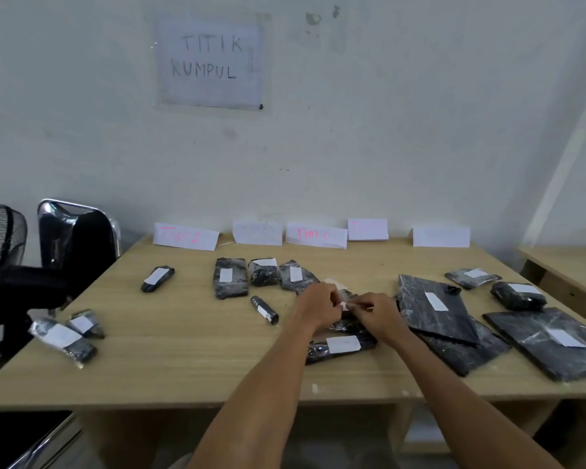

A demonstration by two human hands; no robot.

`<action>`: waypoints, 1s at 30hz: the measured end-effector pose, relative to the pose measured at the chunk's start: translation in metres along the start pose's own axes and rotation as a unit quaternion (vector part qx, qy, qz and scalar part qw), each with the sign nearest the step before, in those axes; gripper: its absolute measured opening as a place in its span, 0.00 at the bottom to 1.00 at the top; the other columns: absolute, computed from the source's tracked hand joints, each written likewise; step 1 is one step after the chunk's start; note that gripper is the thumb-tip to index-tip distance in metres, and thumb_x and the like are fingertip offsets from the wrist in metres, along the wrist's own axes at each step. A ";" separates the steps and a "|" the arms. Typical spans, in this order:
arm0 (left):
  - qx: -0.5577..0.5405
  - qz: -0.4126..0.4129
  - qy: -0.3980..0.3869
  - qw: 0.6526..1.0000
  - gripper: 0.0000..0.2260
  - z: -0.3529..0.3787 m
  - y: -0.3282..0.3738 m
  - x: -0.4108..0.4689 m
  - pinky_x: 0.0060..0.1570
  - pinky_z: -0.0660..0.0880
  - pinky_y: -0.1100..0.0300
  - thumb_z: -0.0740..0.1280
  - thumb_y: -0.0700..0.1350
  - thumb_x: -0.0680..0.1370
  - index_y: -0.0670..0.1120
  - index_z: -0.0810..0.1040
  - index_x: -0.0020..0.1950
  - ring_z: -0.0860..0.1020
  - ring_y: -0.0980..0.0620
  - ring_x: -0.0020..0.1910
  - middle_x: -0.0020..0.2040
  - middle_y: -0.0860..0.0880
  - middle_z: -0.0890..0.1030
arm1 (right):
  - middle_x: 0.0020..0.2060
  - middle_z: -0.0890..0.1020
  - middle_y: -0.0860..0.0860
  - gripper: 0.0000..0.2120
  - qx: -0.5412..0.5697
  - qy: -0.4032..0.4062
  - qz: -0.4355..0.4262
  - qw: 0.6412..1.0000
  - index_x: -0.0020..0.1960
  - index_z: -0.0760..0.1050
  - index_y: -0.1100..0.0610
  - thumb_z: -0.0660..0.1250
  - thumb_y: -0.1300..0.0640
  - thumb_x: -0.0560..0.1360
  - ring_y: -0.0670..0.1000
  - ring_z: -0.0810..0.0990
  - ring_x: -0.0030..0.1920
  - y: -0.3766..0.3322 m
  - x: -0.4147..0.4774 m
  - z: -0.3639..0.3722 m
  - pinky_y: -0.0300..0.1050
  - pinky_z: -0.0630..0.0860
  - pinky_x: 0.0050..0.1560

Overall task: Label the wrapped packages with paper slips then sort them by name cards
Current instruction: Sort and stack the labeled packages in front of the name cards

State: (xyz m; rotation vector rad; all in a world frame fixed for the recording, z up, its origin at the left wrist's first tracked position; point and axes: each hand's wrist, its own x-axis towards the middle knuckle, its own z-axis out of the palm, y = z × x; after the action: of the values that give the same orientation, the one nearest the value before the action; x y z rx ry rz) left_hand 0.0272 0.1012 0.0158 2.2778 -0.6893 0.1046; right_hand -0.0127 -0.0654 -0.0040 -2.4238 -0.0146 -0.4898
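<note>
Black plastic-wrapped packages (230, 277) lie flat across the table, most bearing a white paper slip (342, 344). Small rolls sit at nine and ten o'clock, a cluster of three at twelve, and large flat ones at three. Five folded white name cards (316, 236) stand along the far edge from eleven to one, some with pink writing. At centre, a small slip (345, 305) is pinched between the left hand (318, 308) and right hand (378, 314), above a dark package.

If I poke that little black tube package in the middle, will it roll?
Probably: the tube package looks round and lies on its side on the flat table, so a sideways poke would likely roll it. Its shiny wrap looks slippery. It is small, so probably light.
</note>
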 end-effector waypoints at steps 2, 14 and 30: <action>0.013 -0.008 0.018 1.000 0.01 -0.003 -0.006 -0.003 0.42 0.75 0.61 0.70 0.44 0.75 0.49 0.82 0.45 0.78 0.55 0.42 0.43 0.51 0.82 | 0.38 0.85 0.54 0.18 -0.007 -0.005 -0.009 1.000 0.44 0.85 0.58 0.67 0.45 0.76 0.53 0.80 0.35 -0.007 0.002 0.007 0.49 0.76 0.40; 0.016 0.019 0.020 0.999 0.13 -0.007 -0.038 -0.005 0.60 0.73 0.53 0.71 0.48 0.76 0.44 0.83 0.58 0.77 0.44 0.59 0.61 0.42 0.79 | 0.57 0.82 0.52 0.13 -0.022 -0.084 -0.016 0.996 0.58 0.81 0.56 0.70 0.53 0.76 0.51 0.80 0.55 -0.006 0.008 0.010 0.49 0.76 0.59; 0.146 0.063 -0.016 0.987 0.14 0.007 -0.035 0.006 0.62 0.71 0.48 0.62 0.45 0.79 0.47 0.76 0.65 0.71 0.44 0.60 0.60 0.44 0.74 | 0.61 0.74 0.54 0.15 -0.087 -0.117 -0.050 0.988 0.63 0.76 0.57 0.63 0.51 0.80 0.53 0.76 0.58 0.003 0.016 0.009 0.49 0.73 0.62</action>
State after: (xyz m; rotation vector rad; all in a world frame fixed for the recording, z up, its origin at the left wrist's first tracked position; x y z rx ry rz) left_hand 0.0490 0.1139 -0.0100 2.5158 -0.8852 0.2433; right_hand 0.0056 -0.0639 -0.0072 -2.6487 -0.2025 -0.2562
